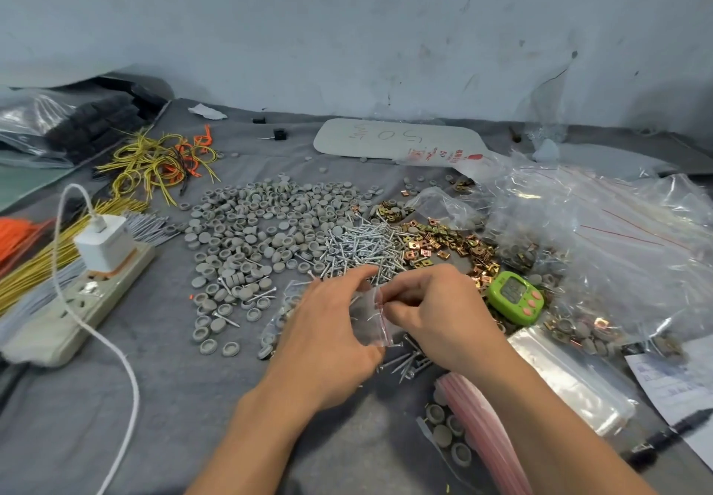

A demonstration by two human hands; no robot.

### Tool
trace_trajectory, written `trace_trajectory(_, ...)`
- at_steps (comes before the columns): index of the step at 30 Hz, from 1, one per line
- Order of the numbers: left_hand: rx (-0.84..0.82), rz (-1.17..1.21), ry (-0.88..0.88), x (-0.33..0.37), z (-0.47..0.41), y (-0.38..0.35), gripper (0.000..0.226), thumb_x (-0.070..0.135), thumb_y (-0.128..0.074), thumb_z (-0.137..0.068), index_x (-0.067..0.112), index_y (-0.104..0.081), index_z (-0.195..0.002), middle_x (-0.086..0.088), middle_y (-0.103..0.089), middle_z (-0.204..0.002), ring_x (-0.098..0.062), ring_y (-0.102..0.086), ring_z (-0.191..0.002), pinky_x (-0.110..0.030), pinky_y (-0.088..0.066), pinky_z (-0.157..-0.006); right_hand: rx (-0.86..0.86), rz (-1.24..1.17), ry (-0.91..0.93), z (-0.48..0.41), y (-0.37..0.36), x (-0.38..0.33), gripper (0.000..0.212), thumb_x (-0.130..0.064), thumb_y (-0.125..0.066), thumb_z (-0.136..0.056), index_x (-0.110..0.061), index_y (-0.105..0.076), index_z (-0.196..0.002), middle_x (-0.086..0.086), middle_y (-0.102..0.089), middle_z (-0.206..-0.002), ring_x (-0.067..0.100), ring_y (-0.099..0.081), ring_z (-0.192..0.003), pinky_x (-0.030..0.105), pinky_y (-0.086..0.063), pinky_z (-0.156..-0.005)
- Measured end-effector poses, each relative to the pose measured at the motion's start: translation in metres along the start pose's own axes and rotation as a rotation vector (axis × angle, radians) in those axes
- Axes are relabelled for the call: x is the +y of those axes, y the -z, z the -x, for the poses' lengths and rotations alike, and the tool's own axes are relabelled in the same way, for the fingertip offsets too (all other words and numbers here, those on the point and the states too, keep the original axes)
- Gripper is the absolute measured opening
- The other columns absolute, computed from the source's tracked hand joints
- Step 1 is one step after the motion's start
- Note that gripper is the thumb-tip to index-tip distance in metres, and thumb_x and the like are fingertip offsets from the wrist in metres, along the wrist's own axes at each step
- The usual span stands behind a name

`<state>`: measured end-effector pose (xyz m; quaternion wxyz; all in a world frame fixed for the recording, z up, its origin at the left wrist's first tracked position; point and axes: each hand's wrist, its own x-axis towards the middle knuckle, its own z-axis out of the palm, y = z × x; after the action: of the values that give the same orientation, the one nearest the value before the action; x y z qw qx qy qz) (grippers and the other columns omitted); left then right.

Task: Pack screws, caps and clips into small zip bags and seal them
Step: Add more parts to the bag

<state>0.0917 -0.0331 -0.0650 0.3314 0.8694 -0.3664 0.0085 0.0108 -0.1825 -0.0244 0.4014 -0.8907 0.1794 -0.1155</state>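
Currently the small zip bag [366, 315] is held off the counter [185, 398] between both hands, mid-counter and toward the near edge, just nearside of the screw pile [366, 247].

- Left hand [328, 325]: fingers [359, 274] curled round the bag's closed end, gripping the body.
- Right hand [436, 313]: thumb and forefinger pressed together, pinching the bag at its red zip strip [382, 311].
- Key relation: the zip strip runs near-to-far and the mouth points at the counter's right edge. So the right hand is nearer the mouth and the left hand anchors the body. My read is that whatever comes next, filling or pressing shut, goes in from the right, along that strip.
- Contents: something thin and silvery inside, probably a screw. Too blurred to count, and I can't tell whether the mouth is open or closed.
- Supply: grey caps [262, 232] lie toward the left edge from the screws, brass clips [447, 240] toward the right, and both heaps touch the screw pile. A few loose screws [405, 363] sit just under the bag.
- Also present: green timer [515, 296] just right of the right hand, and a stack of empty zip bags [571, 375] near the right near corner.
- Risk: thin film and pointed screws, so pinching hard could puncture the bag.
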Motion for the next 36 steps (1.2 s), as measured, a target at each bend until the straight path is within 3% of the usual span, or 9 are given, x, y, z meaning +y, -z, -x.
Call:
trace_trajectory(7,-0.005,0.035,0.057,-0.01,0.0,0.014,0.08,0.037,-0.076,-0.075,0.06,-0.033,-0.138,0.03,-0.056,-0.121,-0.004,-0.052,-0.112,-0.027,-0.044,-0.094,0.034,-0.034,-0.072,-0.006,-0.005,-0.001,0.016,-0.017,-0.085,-0.081,-0.03,-0.08,-0.073,-0.015,-0.073,-0.062,-0.001,-0.068,-0.058,0.01,-0.046,-0.052)
trace_trajectory(12,-0.004,0.089,0.08,-0.005,0.001,0.018,0.08,0.035,-0.079,-0.076,0.06,-0.035,-0.138,0.029,-0.057,-0.12,-0.005,-0.057,-0.098,-0.025,-0.044,-0.085,0.047,0.042,-0.046,-0.006,-0.011,-0.005,0.026,-0.03,-0.092,-0.075,-0.04,-0.074,-0.059,-0.016,-0.068,-0.056,-0.002,-0.058,-0.049,0.016,-0.042,-0.045)
trace_trajectory(15,-0.053,0.11,0.095,-0.006,0.002,0.027,0.086,0.035,-0.083,-0.071,0.064,-0.034,-0.136,0.03,-0.056,-0.122,-0.002,-0.053,-0.073,-0.021,-0.041,-0.07,-0.022,0.058,-0.029,-0.007,-0.017,-0.008,0.025,-0.032,-0.09,-0.078,-0.049,-0.076,-0.064,-0.018,-0.066,-0.055,-0.001,-0.053,-0.047,0.014,-0.04,-0.044)
trace_trajectory(18,-0.125,0.101,0.133,-0.011,0.002,0.041,0.1,0.026,-0.088,-0.064,0.066,-0.033,-0.137,0.031,-0.053,-0.125,0.002,-0.057,-0.061,-0.019,-0.041,-0.064,-0.073,0.114,0.013,-0.007,-0.022,-0.012,0.03,-0.025,-0.078,-0.09,-0.049,-0.077,-0.072,-0.015,-0.074,-0.068,0.008,-0.066,-0.06,0.022,-0.054,-0.053)
trace_trajectory(21,-0.151,0.084,0.167,-0.015,0.002,0.052,0.104,0.02,-0.09,-0.064,0.065,-0.034,-0.139,0.032,-0.053,-0.127,0.009,-0.06,-0.074,-0.013,-0.041,-0.064,0.041,0.105,0.015,-0.006,-0.011,-0.008,0.037,-0.021,-0.075,-0.093,-0.049,-0.07,-0.07,-0.024,-0.07,-0.063,0.005,-0.066,-0.054,0.017,-0.047,-0.043)
trace_trajectory(25,-0.164,0.081,0.188,-0.011,0.003,0.052,0.105,0.021,-0.092,-0.066,0.065,-0.032,-0.141,0.029,-0.052,-0.132,0.012,-0.06,-0.06,-0.015,-0.041,-0.061,0.295,0.102,-0.051,-0.001,0.019,0.012,0.018,-0.019,-0.077,-0.091,-0.034,-0.082,-0.082,-0.031,-0.058,-0.049,-0.011,-0.056,-0.048,0.005,-0.037,-0.044)
trace_trajectory(29,-0.135,0.04,0.185,-0.005,0.003,0.049,0.1,0.025,-0.091,-0.067,0.066,-0.034,-0.138,0.031,-0.054,-0.13,0.005,-0.059,-0.059,-0.018,-0.042,-0.064,0.357,0.154,-0.133,0.003,0.03,0.025,0.017,-0.017,-0.077,-0.092,-0.033,-0.082,-0.088,-0.015,-0.073,-0.076,-0.003,-0.06,-0.047,0.008,-0.039,-0.045)
trace_trajectory(33,0.017,0.059,0.202,-0.006,0.003,0.05,0.068,0.027,-0.086,-0.076,0.056,-0.054,-0.128,0.036,-0.061,-0.113,0.008,-0.056,-0.063,-0.018,-0.048,-0.074,0.313,0.267,-0.173,0.001,0.031,0.032,0.031,-0.003,-0.069,-0.091,-0.032,-0.082,-0.086,-0.011,-0.073,-0.09,0.006,-0.062,-0.067,0.032,-0.056,-0.081)
trace_trajectory(36,0.18,0.034,0.288,-0.013,0.0,0.054,0.026,0.02,-0.08,-0.081,0.042,-0.07,-0.089,0.031,-0.066,-0.089,0.014,-0.059,-0.076,-0.003,-0.038,-0.061,0.238,0.352,-0.159,-0.002,0.028,0.035,0.032,-0.007,-0.069,-0.091,-0.036,-0.079,-0.083,-0.012,-0.067,-0.081,0.023,-0.062,-0.087,0.046,-0.05,-0.097)
